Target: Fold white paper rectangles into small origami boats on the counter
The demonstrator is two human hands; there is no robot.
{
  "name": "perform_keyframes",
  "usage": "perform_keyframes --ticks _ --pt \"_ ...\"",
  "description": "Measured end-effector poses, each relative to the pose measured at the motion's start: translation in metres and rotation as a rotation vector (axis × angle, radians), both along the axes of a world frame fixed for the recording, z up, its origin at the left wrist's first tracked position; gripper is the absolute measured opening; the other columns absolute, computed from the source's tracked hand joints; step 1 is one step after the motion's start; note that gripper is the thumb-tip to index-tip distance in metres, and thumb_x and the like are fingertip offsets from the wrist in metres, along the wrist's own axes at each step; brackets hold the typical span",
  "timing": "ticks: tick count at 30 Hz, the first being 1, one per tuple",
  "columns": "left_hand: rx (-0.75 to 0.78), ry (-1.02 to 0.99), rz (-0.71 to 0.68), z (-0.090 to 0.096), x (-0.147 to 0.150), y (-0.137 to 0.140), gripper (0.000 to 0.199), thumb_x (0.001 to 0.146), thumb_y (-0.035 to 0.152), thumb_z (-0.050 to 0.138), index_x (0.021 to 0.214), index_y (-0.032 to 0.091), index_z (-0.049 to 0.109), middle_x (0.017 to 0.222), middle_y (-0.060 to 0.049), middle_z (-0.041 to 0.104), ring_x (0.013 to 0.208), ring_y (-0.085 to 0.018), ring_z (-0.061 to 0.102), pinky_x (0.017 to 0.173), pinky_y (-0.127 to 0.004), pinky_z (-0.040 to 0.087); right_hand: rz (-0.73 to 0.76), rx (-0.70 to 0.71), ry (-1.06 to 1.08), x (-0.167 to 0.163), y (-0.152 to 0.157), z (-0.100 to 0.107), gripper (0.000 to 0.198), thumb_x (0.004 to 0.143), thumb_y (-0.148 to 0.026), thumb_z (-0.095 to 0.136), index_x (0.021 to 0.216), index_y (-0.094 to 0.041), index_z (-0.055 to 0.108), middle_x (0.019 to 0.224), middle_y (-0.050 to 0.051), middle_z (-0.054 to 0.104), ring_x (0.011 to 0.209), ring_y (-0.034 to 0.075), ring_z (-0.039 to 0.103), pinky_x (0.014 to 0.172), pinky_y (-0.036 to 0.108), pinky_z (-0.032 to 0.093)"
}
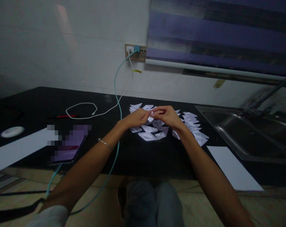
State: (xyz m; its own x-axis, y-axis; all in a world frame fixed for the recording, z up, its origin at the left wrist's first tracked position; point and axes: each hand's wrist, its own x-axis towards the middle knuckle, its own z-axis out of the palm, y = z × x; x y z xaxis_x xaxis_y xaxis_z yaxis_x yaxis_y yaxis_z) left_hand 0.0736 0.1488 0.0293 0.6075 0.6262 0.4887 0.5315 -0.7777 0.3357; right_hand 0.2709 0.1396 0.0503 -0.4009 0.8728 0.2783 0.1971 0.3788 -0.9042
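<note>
My left hand and my right hand meet above the black counter, their fingertips closed together. Between them they pinch a small white folded paper boat, partly covered by the fingers. Several finished-looking white paper boats lie under and around my hands. Further folded boats stand in an overlapping row to the right of my right hand. How the held paper is folded is hard to make out in the dim light.
A white paper sheet lies beside the steel sink. On the left are a phone, a white paper strip, a white round object and a red pen. A teal cable crosses beneath my left forearm.
</note>
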Motion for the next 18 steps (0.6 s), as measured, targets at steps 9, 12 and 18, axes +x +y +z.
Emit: perform_keyframes --ticks 9,12,18 --pt "-0.054 -0.101 0.057 0.002 0.002 -0.002 0.051 0.101 0.041 0.026 0.065 0.018 0.054 0.052 0.001 0.049 0.045 -0.011 0.043 0.049 -0.026 0.031 0.119 -0.042 -0.023 0.0 0.005 -0.008 0.037 0.079 -0.053 0.07 0.081 -0.016 0.075 0.065 0.003 0.069 0.059 0.012 0.061 0.057 0.024 0.049" --pt "-0.112 -0.198 0.046 0.003 0.006 -0.005 0.051 0.1 0.044 0.03 0.066 0.017 0.056 0.055 0.001 0.053 0.049 -0.01 0.045 0.05 -0.024 0.033 0.065 0.063 0.021 -0.004 0.005 -0.009 0.039 0.078 -0.055 0.071 0.075 -0.016 0.074 0.061 0.002 0.068 0.057 0.013 0.061 0.056 0.024 0.048" --pt "-0.258 -0.392 -0.013 0.003 0.015 -0.008 0.042 0.098 0.05 0.04 0.082 0.017 0.06 0.062 0.0 0.057 0.05 -0.01 0.048 0.049 -0.023 0.036 -0.116 0.095 0.169 -0.011 0.004 -0.012 0.045 0.075 -0.058 0.071 0.083 -0.014 0.076 0.06 0.004 0.068 0.052 0.015 0.062 0.052 0.026 0.048"
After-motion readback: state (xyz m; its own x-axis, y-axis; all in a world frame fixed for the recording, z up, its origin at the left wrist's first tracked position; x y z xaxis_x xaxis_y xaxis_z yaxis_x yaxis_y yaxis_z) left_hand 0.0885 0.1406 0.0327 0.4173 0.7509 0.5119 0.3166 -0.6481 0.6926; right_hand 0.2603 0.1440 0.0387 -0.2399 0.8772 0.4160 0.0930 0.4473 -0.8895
